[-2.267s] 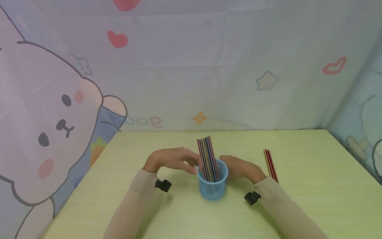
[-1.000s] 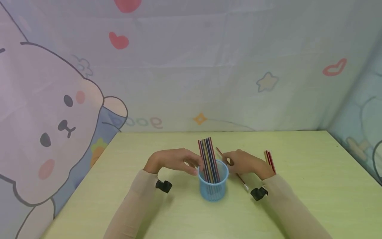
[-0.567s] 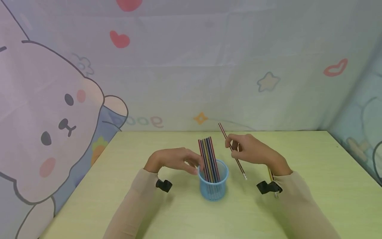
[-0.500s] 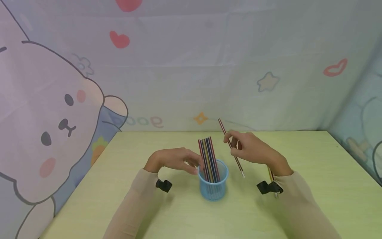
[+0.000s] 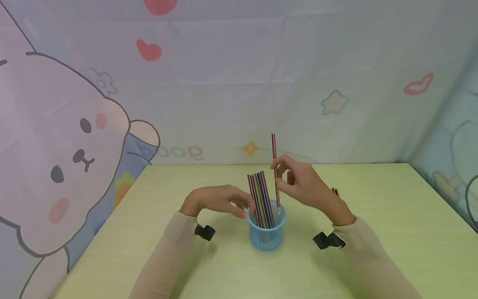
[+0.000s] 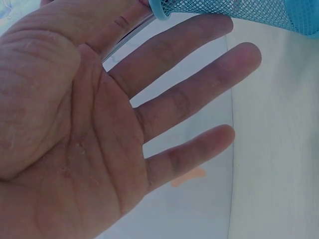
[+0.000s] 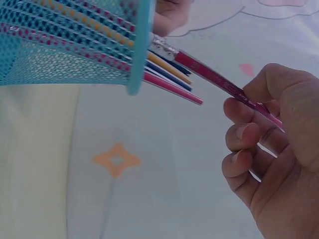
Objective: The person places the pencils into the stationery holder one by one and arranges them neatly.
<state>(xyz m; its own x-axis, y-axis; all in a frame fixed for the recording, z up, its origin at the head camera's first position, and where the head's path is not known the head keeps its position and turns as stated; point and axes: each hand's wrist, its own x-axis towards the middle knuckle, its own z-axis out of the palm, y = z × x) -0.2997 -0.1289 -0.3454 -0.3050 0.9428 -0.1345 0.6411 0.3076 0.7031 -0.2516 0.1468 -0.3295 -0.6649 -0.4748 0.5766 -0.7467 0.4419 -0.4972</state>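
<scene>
**Striped Pencil (image 5: 274, 146) Poised at the Mouth of a Blue Mesh Cup (image 5: 266, 243)**

In the head view, a person's right hand (image 5: 301, 179) holds the red-and-dark pencil almost upright at the center of the frame, its fingers clamped on the shaft, the pale lower tip at the cup's mouth. The near-vertical hold presumably suits the narrow round opening. The left hand (image 5: 224, 200) reaches in from the left, thumb and forefinger pinching the rim, apparently to steady the light container. A bunch of pencils (image 5: 261, 199) in red, yellow and dark blue leans toward the upper left inside it, leaving room at the right of the mouth. Loose pencils (image 5: 335, 192) peek out behind the right wrist on the pale, smooth bench (image 5: 224, 272), before a creased, printed cloth backdrop (image 5: 209, 112).

In the left wrist view, the palm faces the camera with three fingers straight and spread apart; the cup's cross-hatched wall crosses the upper right.

In the right wrist view, thumb and forefinger pinch the glossy shaft at right, the other fingers loosely bent. A shiny, dimpled metal ferrule (image 7: 163, 48) meets the smooth rim at upper center; the standing pencils' ends look blunt.
</scene>
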